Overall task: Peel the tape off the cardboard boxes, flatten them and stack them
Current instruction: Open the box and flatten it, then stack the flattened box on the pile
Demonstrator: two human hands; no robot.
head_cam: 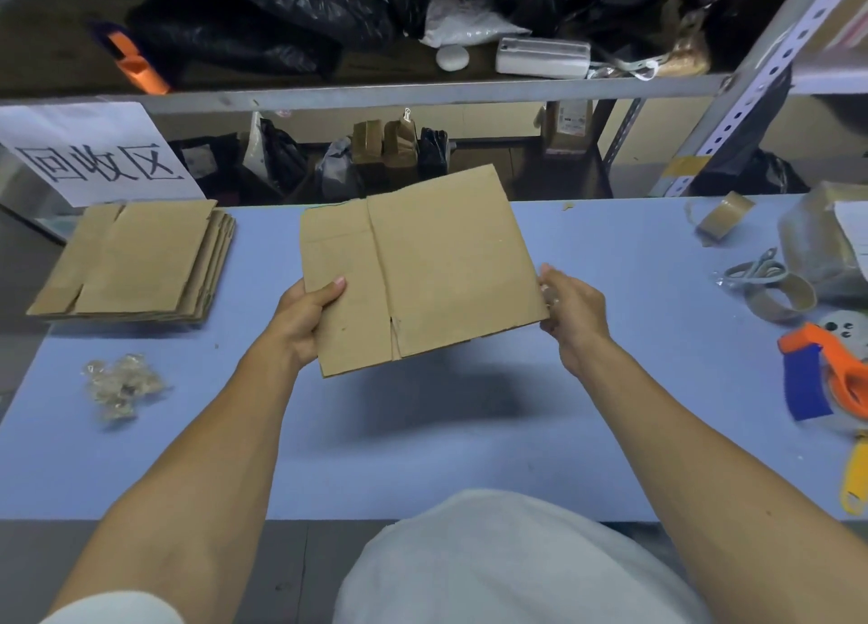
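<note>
A blue table (pixel 610 257) carries a stack of flattened boxes (pixel 136 261) at its far left. Crumpled tape (pixel 123 386) lies nearer than the stack. Tape rolls (pixel 725 221) and a tape dispenser (pixel 831 370) lie far right of it.

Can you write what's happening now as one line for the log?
left hand: holds flattened box | right hand: holds box edge | box: above table | stack: left

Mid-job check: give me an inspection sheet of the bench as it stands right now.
Surface: blue table, bare in the middle.
Job's things: flattened cardboard box held above the table; stack of flattened boxes far left; wad of peeled tape near left.
Clutter: tape dispenser, tape rolls, scissors, taped parcel on the right.
Grippers: left hand grips the box's left edge; right hand holds its right edge, with a bit of clear tape at the fingers.
Cables: nothing seen.
Surroundings: metal shelving with black bags behind; paper sign far left.
</note>
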